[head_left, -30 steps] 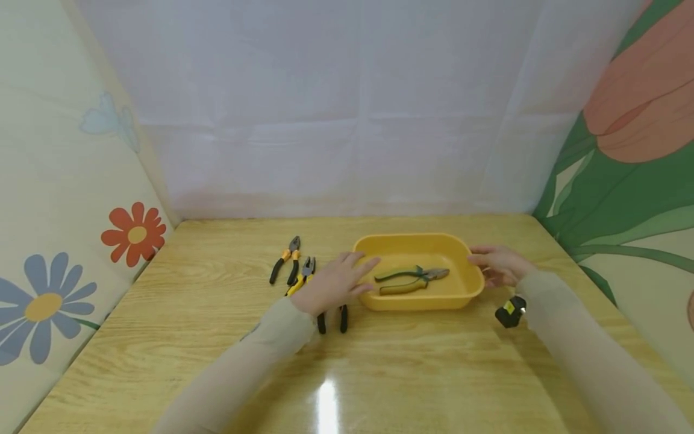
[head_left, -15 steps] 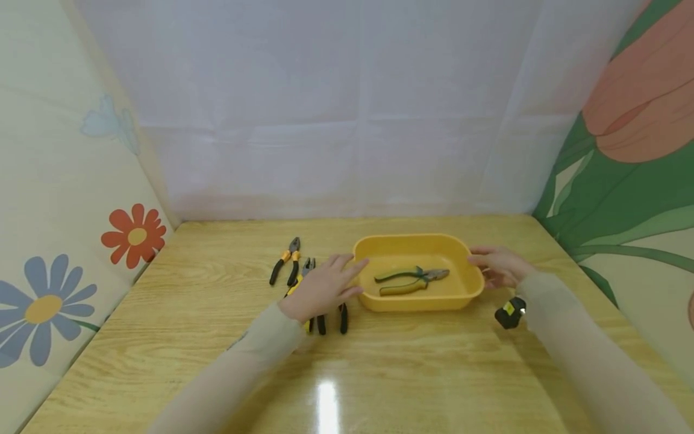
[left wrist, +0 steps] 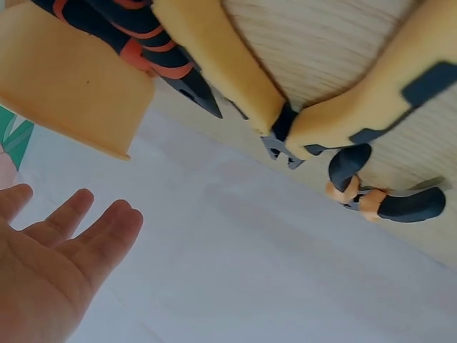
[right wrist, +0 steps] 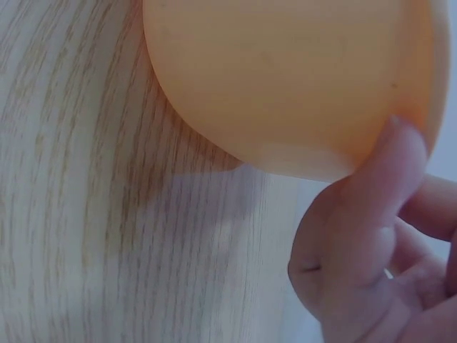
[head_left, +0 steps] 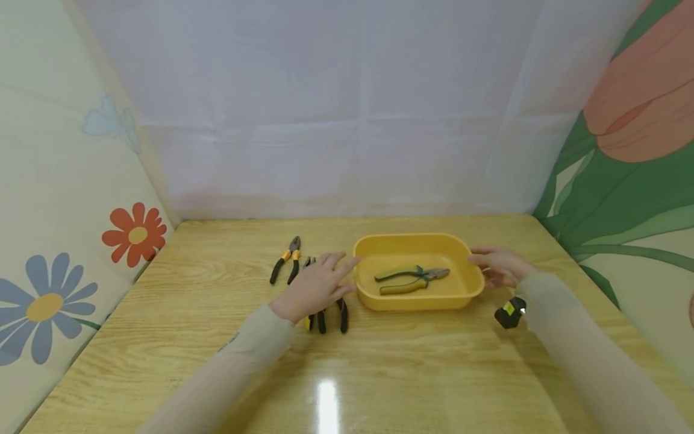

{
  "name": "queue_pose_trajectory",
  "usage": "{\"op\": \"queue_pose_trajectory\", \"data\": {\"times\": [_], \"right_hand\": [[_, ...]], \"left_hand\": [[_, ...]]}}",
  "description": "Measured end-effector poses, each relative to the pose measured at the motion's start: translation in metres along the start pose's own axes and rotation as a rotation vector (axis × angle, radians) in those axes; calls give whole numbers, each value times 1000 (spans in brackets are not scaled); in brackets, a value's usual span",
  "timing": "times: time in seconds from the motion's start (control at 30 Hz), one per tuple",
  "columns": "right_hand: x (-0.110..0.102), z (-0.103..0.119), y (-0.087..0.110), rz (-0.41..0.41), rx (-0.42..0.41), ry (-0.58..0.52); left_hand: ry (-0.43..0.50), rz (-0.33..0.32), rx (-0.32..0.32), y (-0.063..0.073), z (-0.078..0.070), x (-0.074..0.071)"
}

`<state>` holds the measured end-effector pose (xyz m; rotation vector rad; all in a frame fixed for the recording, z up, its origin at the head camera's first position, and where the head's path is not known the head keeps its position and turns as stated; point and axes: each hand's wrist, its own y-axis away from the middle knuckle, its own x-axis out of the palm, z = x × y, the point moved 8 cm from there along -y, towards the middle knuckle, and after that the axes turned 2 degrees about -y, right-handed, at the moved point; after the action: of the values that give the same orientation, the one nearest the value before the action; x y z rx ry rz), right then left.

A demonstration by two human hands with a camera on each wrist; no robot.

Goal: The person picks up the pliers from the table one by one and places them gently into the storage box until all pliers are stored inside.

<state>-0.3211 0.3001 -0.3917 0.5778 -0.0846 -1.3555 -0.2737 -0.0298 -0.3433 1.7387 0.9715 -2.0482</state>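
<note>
A yellow plastic basin (head_left: 423,304) stands on the table with green-and-yellow-handled pliers (head_left: 434,274) lying inside. At its right end is my right hand (head_left: 501,265); its thumb (right wrist: 396,153) touches the outer wall, the other fingers partly hidden behind. My left hand (head_left: 311,289), fingers spread and holding nothing, hovers left of the basin above more pliers. Beneath it, yellow-handled pliers (left wrist: 228,68) and a black-handled tool with red stripes (left wrist: 157,43) are partly hidden in the head view. Orange-and-black pliers (head_left: 294,244) lie just beyond, jaws pointing away.
A black tape measure with a yellow label (head_left: 508,313) sits beside the right wrist. The wooden table (head_left: 423,374) ends at a white cloth backdrop (head_left: 358,120). Flower-patterned panels flank both sides.
My left hand has drawn back a little to the left, away from the basin's rim, covering more of the yellow-handled pliers. My right hand and the basin stay in place.
</note>
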Motion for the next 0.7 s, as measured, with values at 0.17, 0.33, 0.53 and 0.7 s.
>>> {"op": "queue_pose_trajectory", "data": {"times": [0.17,0.33,0.53,0.7], "right_hand": [[-1,-1,-1,4,0,-6],[-2,-2,-2,2,4,-12],[0,0,0,5,11,-2],[0,0,1,6,14,5]], "left_hand": [[48,20,-36,7,8,5],[42,31,-49,13,13,6],[48,15,-43,19,16,4],[67,31,-63,23,21,4]]}}
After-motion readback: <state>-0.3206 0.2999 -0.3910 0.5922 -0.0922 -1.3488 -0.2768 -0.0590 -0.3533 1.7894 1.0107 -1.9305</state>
